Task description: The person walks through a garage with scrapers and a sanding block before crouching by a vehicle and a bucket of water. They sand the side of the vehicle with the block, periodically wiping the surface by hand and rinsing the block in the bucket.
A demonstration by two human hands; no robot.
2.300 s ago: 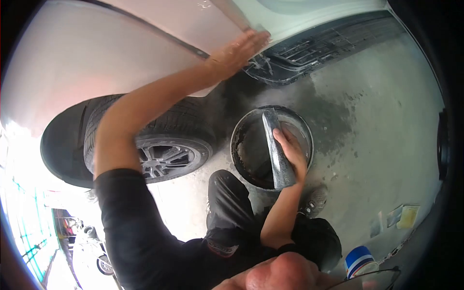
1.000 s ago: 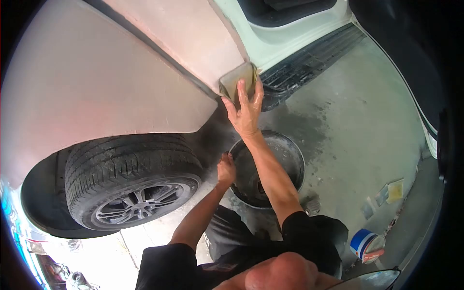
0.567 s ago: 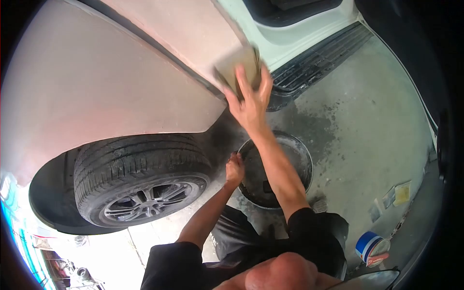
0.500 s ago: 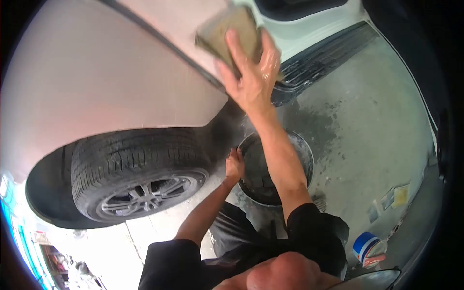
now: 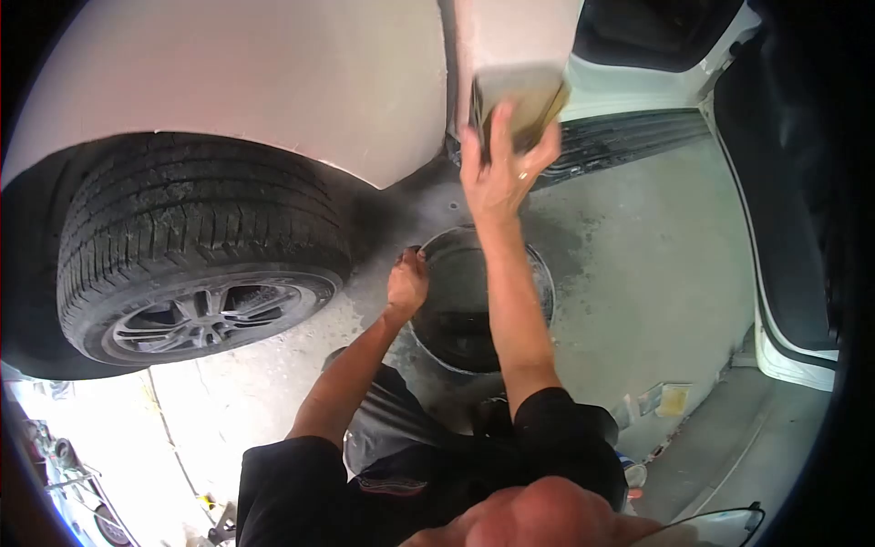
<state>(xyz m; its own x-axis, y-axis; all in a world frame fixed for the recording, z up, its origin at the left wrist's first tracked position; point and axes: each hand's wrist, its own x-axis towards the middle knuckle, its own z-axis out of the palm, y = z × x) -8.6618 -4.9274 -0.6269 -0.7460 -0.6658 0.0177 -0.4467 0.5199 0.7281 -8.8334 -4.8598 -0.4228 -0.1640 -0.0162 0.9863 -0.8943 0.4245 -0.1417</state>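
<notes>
Head: two hands (image 5: 501,187), one block (image 5: 521,87)

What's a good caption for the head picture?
Right hand holds a block by a car panel, left hand at a tub rim.

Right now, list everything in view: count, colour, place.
Rectangular pad: 1, tan, top centre
Round open tub: 1, black, centre
Curved fender panel: 1, pinkish white, upper left
Narrow body panel: 1, pinkish, top centre
Treaded tyre: 1, black, left
Spoked wheel: 1, grey, inside tyre
Door frame: 1, white, upper right
Ribbed step: 1, black, upper right
Open door: 1, black inside, far right
Flat sheets: about three, yellowish and grey, right floor
Half-hidden can: 1, blue-white, lower right
Concrete floor: 1, grey, right
Short sleeves: 2, black, bottom
Trousers: 1 pair, grey, bottom
Left hand: 1, bare, at tub rim
Right hand: 1, bare, on pad
</notes>
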